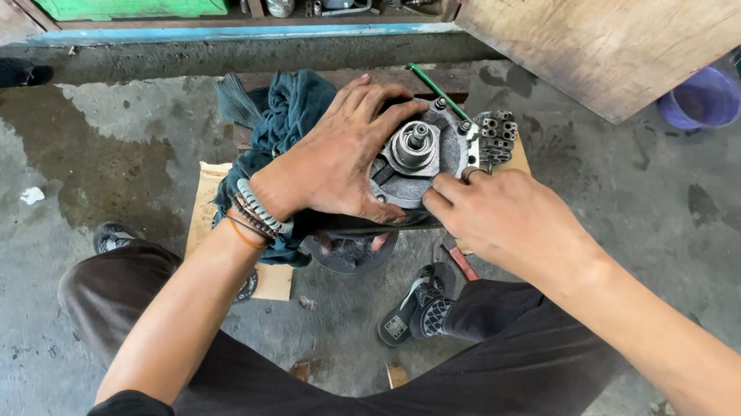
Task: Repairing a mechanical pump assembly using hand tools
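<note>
Steadying a round metal engine part [416,150] | left hand [340,152] fingers spread flat across it | right hand [500,221] fingers pinching its rim | likely heavy, rigid, greasy; grip the edges.

Our left hand [339,157]: palm down, fingers spread (beaded bands on its wrist).
Our right hand [501,219]: fingers curled, pinching.

Cabinet ledge [246,49] and rag [280,116] hem the part; concrete floor [673,221] rightward lies open
</note>
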